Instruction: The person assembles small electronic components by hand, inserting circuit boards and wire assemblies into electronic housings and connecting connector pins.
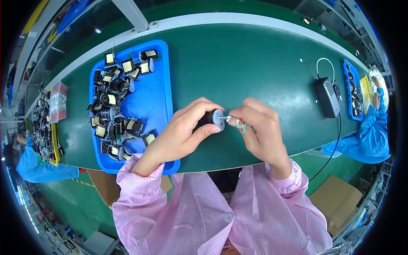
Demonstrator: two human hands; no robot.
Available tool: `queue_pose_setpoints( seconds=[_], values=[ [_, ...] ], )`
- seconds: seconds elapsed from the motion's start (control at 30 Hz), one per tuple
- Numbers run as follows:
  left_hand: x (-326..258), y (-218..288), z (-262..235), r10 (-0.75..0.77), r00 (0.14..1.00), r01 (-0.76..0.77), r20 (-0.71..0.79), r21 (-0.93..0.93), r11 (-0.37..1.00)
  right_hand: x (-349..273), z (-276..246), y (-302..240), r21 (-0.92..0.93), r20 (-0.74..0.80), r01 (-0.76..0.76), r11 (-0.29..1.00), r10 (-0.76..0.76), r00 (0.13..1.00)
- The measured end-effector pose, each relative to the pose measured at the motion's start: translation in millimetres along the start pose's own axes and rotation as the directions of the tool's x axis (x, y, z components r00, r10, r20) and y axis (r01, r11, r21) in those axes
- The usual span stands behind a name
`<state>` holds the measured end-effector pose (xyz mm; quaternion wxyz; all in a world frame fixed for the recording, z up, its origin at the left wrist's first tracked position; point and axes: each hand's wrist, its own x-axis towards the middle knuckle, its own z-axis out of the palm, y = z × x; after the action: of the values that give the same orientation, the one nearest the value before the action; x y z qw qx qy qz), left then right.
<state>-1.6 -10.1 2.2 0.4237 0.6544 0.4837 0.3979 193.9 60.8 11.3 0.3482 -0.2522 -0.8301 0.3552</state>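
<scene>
My left hand (183, 129) is closed around a small black cylindrical motor-like part (218, 120), its grey round end face turned to the right. From the middle of that face a short silver metal pin (226, 118) sticks out. My right hand (260, 127) pinches the outer end of the pin between thumb and forefinger, and the fingers cover its tip. A patterned green and red wrap shows on a right fingertip. Both hands are held over the green tabletop (238, 68), close to its front edge.
Left of my hands lies a blue tray (157, 95) with several black parts, wires and pale yellow pads. A clear box (58, 102) stands beyond it. To the right are a black power adapter (326, 97) with cables and another blue tray (360, 111). Blue-sleeved people (369, 138) work at both sides.
</scene>
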Motion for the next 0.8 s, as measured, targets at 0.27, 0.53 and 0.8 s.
queue_pose_setpoints(
  seconds=[0.27, 0.53, 0.8],
  values=[
    [-1, -4, -2, 0.078, 0.994, -0.083, -0.073, -0.071, 0.994, 8, -7, -7, -0.159, 0.143, 0.133, 0.978, -0.110, 0.984],
    [4, -2, 4, 0.076, 0.987, -0.068, -0.139, 0.068, 0.995, 1, 14, -14, -0.534, 0.087, 0.214, 0.818, -0.198, 0.976],
    [0, 0, -3, 0.055, 0.996, -0.052, -0.072, 0.046, 0.998, 12, 3, 5, -0.109, 0.169, 0.274, 0.956, -0.253, 0.952]
  ],
)
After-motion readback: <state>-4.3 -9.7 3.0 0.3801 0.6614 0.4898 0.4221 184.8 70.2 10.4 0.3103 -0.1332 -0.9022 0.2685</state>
